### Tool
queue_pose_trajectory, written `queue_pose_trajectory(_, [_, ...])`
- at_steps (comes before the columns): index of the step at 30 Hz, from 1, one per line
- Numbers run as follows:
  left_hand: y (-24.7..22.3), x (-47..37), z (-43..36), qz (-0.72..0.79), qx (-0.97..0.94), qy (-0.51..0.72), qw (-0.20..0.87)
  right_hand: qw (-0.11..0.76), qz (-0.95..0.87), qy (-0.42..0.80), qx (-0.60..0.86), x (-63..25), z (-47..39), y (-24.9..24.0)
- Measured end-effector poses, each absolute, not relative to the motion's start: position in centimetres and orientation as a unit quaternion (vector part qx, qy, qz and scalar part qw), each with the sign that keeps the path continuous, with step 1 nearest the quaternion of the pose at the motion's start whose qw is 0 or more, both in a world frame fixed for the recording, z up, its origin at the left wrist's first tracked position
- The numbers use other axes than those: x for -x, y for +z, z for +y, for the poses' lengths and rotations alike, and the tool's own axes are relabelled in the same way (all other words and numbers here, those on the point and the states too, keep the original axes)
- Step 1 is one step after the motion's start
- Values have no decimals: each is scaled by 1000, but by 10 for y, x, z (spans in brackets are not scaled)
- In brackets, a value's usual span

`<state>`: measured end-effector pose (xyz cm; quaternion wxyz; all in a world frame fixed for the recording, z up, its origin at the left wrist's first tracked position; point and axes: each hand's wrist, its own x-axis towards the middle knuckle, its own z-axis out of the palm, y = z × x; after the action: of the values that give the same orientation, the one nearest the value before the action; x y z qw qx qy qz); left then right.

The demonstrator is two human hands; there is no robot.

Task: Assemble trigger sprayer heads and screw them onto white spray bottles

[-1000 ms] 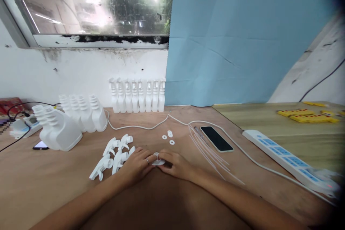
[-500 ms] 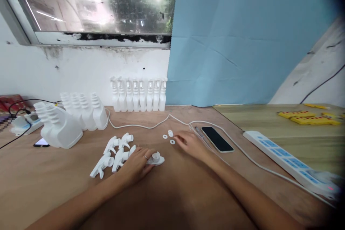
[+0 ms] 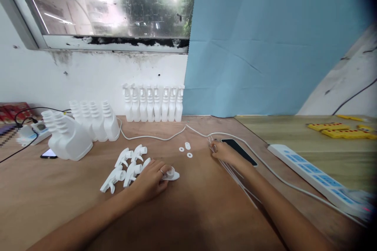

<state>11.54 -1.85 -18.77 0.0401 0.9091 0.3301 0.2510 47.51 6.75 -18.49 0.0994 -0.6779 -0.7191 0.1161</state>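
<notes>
Close quarters, easy to snag

The left hand [image 3: 153, 175] grips a spray head [image 3: 173, 176] at its three o'clock; the right hand [image 3: 224, 153] curls at thin tubes [image 3: 235, 180], whether closed I cannot tell. Lying close, several could lift together. Loose washers [image 3: 187, 148] at the right hand's nine o'clock could scatter if brushed.

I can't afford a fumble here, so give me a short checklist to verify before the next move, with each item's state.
1. Left hand on a spray head: ok, covering part of it.
2. Right hand at the thin tubes: ok, at their far ends.
3. Only one tube pinched: cannot tell, several run together.
4. Washers all apart: not ok, two seem to overlap.
5. Phone fully uncovered: not ok, the right hand hides part.
</notes>
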Motion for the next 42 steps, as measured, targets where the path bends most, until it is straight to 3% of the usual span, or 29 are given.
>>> queue_pose_trajectory(4, [-191,-113,-19,322,-909,260,40,155,-720,102,669,-475,66,-180])
queue_pose_trajectory(6, [-193,-112,-18,320,-909,263,41,229,-720,142,640,-475,64,-172])
queue_pose_trajectory(10, [-197,-112,-16,321,-908,266,42,492,-607,428,454,-467,57,-150])
queue_pose_trajectory(13, [-200,-115,-17,321,-907,271,39,608,-484,538,325,-448,45,-137])
queue_pose_trajectory(18, [-203,-120,-22,321,-906,274,34,510,-501,613,338,-395,18,-149])
queue_pose_trajectory(24, [-202,-122,-25,356,-890,274,79,417,-657,524,346,-353,-3,-175])
queue_pose_trajectory(29, [-201,-122,-26,356,-887,278,96,410,-735,420,339,-342,-8,-178])
queue_pose_trajectory(42, [-196,-123,-25,341,-890,285,103,382,-741,430,347,-338,-14,-184])
